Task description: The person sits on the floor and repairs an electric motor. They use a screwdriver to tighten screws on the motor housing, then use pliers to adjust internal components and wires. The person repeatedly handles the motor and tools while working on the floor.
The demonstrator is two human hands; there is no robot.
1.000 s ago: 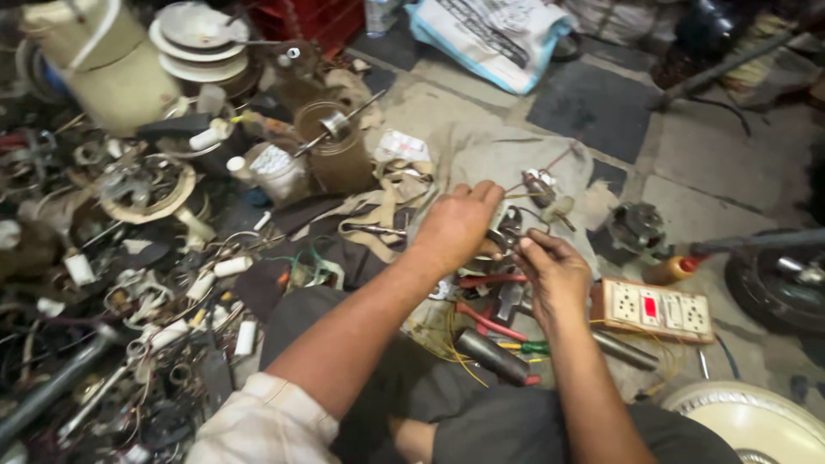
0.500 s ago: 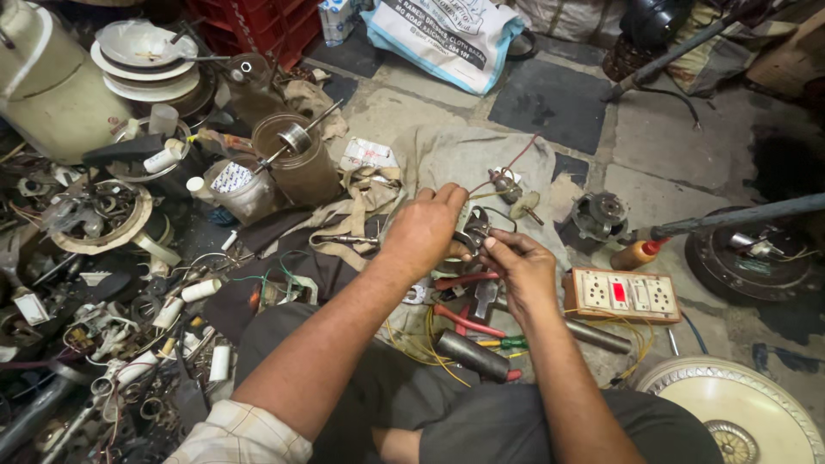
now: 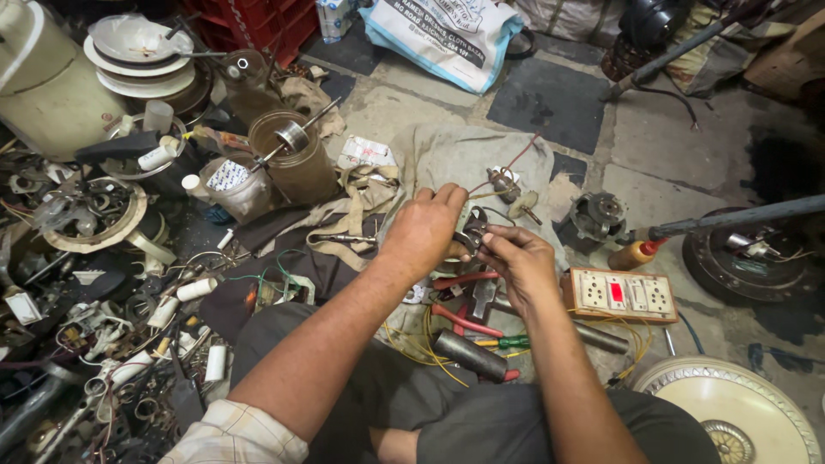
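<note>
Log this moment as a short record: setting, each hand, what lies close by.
setting: floor workspace on a grey cloth, crowded with metal parts
left hand: closed over a small metal part
right hand: fingertips pinching the same part from the other side
below the hands: red-handled pliers, green screwdriver, dark cylinder
right of the hands: switch-and-socket board, small oil bottle

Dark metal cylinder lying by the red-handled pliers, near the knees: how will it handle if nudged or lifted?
The cylinder lies on its side and looks smooth and round, so a nudge would probably roll it. It looks like solid metal, likely heavy for its size. The pliers and wires beside it may stop it.
</note>
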